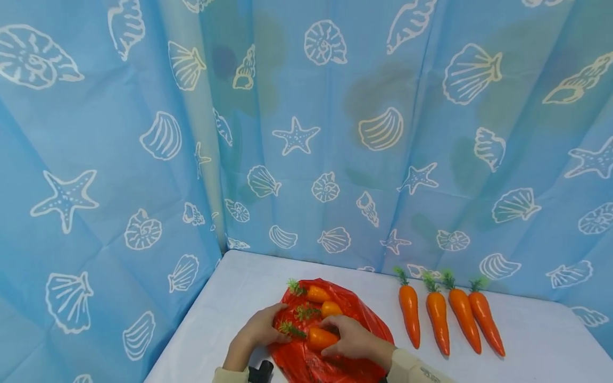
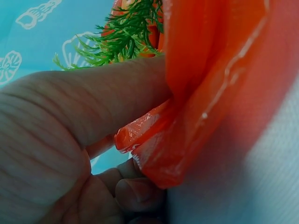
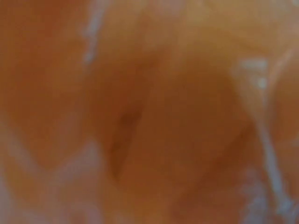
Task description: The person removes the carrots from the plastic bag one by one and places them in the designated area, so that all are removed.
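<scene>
A red plastic bag (image 1: 356, 306) lies on the table with its mouth toward the left. Inside it are several toy carrots with green tops, among them an upper carrot (image 1: 317, 293) and a middle carrot (image 1: 330, 309). My left hand (image 1: 261, 327) pinches the bag's rim; in the left wrist view the thumb (image 2: 107, 95) goes under the red film (image 2: 205, 51), beside green leaves (image 2: 126, 39). With fingers and thumb, my right hand (image 1: 351, 338) grips the nearest carrot (image 1: 320, 339) at its thick end. The right wrist view is a blur of orange-red film (image 3: 187, 116).
To the right of the bag, several more carrots (image 1: 463, 319) lie side by side on the white table (image 1: 364, 282), leaves toward the back. A blue shell-patterned curtain (image 1: 297, 175) stands behind and along the left. A black object (image 1: 261, 371) is at my left wrist.
</scene>
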A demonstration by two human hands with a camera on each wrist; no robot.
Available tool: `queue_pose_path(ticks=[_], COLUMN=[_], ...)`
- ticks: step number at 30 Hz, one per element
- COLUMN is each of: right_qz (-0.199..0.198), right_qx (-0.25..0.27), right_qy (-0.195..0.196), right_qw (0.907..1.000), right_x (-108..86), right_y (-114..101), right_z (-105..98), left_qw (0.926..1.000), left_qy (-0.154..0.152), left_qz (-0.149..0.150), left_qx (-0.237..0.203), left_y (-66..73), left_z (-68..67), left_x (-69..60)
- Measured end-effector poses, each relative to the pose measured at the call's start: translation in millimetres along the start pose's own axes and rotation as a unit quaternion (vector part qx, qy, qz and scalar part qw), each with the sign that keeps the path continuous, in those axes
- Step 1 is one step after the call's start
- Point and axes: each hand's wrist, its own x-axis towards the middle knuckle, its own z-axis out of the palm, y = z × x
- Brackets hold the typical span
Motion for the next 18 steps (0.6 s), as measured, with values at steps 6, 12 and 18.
queue_pose_path(ticks=[6, 12, 18], right_qz=[-0.005, -0.013, -0.044], right_qx=[-0.034, -0.024, -0.009], right_qy=[-0.015, -0.019, -0.013], right_qw=[0.9993, 0.9994, 0.9989], right_x=[-1.8, -4.7, -7.7], right_y=[-4, -6, -14], right_z=[0, -2, -3], left_qw=[1.0000, 1.0000, 0.9999], left_qy=[0.000, 0.005, 0.009], left_qz=[0.005, 0.001, -0.010], left_qx=[0.001, -0.002, 0.001], left_y=[1.7, 2.2, 2.6], left_z=[-0.8, 0.2, 1.2], left_x=[-1.6, -2.3, -2.4])
